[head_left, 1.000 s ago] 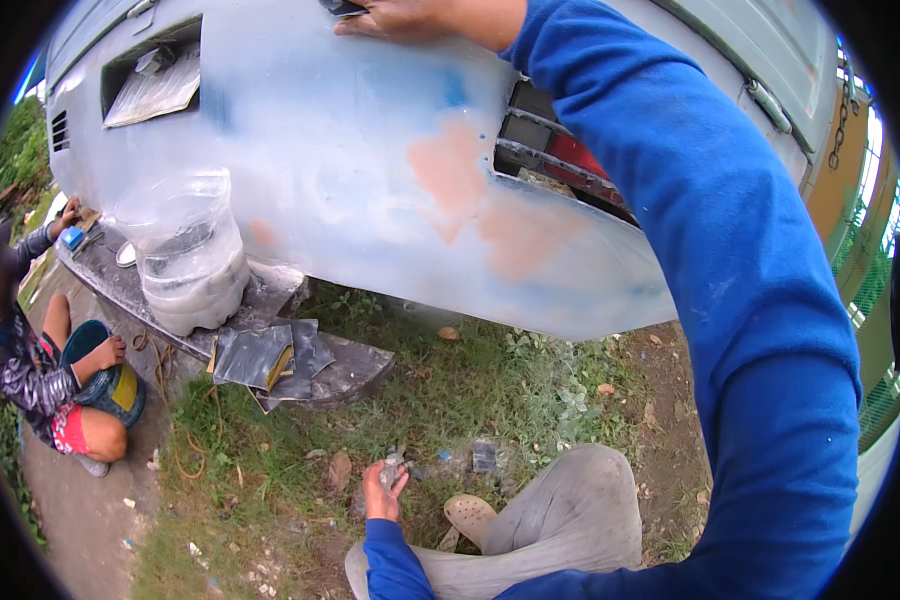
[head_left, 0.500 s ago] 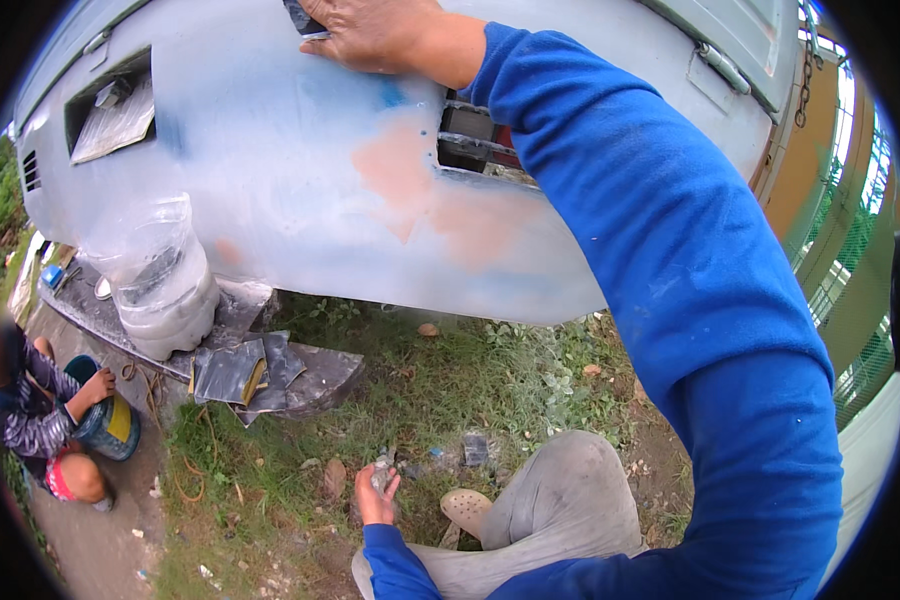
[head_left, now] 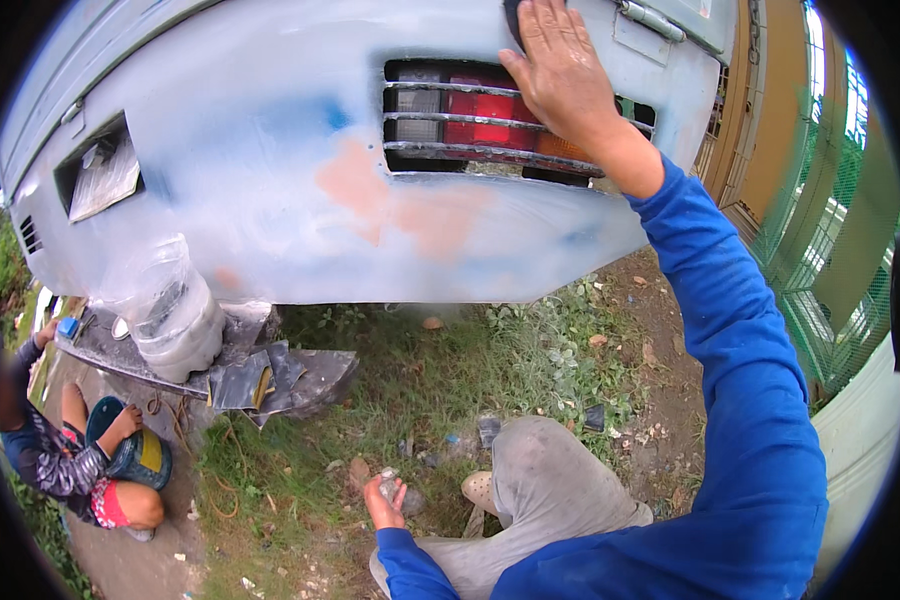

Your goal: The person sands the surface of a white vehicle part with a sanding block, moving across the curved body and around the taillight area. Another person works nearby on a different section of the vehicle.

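At the upper right, my right hand (head_left: 560, 75) presses flat on a piece of black sandpaper (head_left: 513, 20), mostly hidden under the fingers, against the whitish vehicle panel (head_left: 260, 230). The hand is just above the red and orange tail light (head_left: 485, 115) behind its metal bars. Blue and salmon-pink patches mark the panel. Low over the grass, beside my bent knee, my left hand (head_left: 383, 502) curls round a crumpled grey lump (head_left: 390, 487), too small to name.
A cut clear plastic bottle (head_left: 180, 335) holding cloudy liquid stands on a low dark board (head_left: 325, 375), beside dark sandpaper sheets (head_left: 238, 382). At the left a seated person (head_left: 55, 475) has a hand on a dark bucket (head_left: 135, 455). Green netting (head_left: 820, 240) lines the right side.
My right hand has moved right along the panel with the sandpaper, uncovering the tail light. The view has shifted right. The seated person now reaches one hand toward the board.
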`<action>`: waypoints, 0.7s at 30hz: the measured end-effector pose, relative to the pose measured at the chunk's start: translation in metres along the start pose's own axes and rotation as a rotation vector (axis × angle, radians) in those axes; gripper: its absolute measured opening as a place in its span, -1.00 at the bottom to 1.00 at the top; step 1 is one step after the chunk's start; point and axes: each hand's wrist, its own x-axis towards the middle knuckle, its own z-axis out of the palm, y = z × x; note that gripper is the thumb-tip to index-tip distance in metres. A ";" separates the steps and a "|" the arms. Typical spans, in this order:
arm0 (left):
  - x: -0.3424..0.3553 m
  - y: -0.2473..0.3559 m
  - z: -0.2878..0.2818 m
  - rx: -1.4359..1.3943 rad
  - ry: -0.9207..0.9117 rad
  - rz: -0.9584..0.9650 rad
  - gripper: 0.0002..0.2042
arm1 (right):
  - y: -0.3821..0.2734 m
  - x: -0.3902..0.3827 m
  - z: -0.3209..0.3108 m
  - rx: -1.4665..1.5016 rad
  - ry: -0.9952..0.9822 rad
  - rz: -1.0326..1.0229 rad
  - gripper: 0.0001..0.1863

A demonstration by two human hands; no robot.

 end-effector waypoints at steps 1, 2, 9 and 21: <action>0.005 0.000 -0.002 0.027 0.001 -0.023 -0.71 | -0.017 0.018 0.009 0.048 0.069 -0.060 -0.31; 0.011 -0.007 -0.002 0.039 -0.012 -0.039 -0.70 | -0.022 0.036 0.014 0.103 0.143 -0.159 -0.32; 0.001 -0.011 0.000 0.123 0.054 -0.060 -0.68 | 0.017 -0.057 -0.014 0.017 -0.042 0.030 -0.27; 0.005 -0.019 -0.005 0.194 0.018 -0.091 -0.68 | 0.019 -0.043 -0.010 0.030 0.081 0.055 -0.34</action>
